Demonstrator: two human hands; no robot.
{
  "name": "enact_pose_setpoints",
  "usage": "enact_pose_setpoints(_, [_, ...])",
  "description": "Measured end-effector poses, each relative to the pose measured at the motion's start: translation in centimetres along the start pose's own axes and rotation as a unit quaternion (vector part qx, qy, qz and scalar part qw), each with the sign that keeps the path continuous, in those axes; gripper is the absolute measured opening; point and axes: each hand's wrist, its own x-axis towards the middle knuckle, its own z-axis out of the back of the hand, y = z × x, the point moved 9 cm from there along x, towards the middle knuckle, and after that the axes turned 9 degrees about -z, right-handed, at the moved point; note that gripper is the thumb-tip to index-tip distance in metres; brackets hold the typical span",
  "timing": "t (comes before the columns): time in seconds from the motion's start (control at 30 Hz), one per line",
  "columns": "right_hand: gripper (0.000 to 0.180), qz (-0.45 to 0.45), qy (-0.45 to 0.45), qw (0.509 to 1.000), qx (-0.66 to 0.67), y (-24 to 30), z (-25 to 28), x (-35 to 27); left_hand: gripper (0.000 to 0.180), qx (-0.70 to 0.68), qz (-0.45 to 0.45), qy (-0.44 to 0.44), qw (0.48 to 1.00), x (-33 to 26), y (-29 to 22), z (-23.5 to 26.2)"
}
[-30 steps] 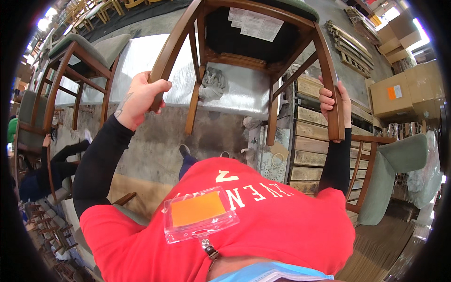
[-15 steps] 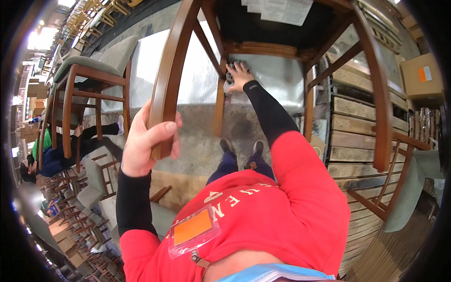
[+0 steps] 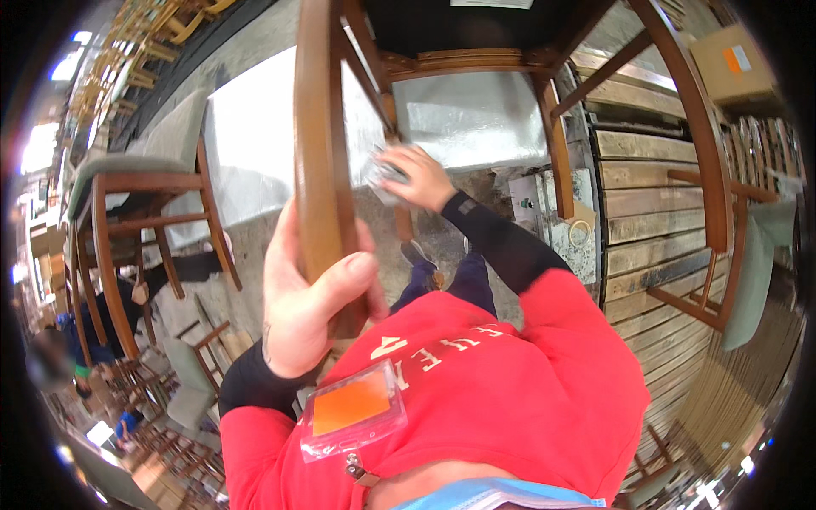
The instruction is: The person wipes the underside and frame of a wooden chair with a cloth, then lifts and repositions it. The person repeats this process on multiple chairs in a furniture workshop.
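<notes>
Though blurry, grey cloth (image 3: 380,175) in right hand (image 3: 422,180), cropped chair leg (image 3: 323,153) in left hand (image 3: 303,308).

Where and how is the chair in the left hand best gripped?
Probably take the chair by its left near leg and right near leg, close to their ends, from the outer sides. Its underside faces the camera, and these long, narrow legs extend toward it. The left hand wraps one.

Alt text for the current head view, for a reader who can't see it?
The wearer's left hand grips a leg of a brown wooden chair, its dark underside showing, while the right hand holds a crumpled gray cloth. A gray upholstered chair stands at left.
</notes>
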Motion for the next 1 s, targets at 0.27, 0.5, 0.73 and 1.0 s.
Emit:
enact_pose_setpoints(0.27, [0.045,-0.033,0.101,0.934,-0.342,-2.6,-12.4,-9.5,0.056,0.009,-0.011,0.049,0.999,0.3,0.1,-0.1])
enact_pose_setpoints(0.5, [0.062,-0.41,0.072,0.908,0.05,-7.5,0.2,-14.4,0.038,-0.044,-0.037,0.062,0.996,0.4,0.7,-1.1])
enact_pose_setpoints(0.73, [0.082,-0.431,0.119,0.874,-0.193,-14.5,13.3,-10.0,0.024,-0.133,0.001,-0.017,0.991,0.6,1.8,-0.3])
enact_pose_setpoints(1.0, [0.049,-0.283,0.386,0.875,0.074,-1.0,-9.1,-10.8,0.042,-0.042,0.016,-0.308,0.95,-3.1,14.5,17.7])
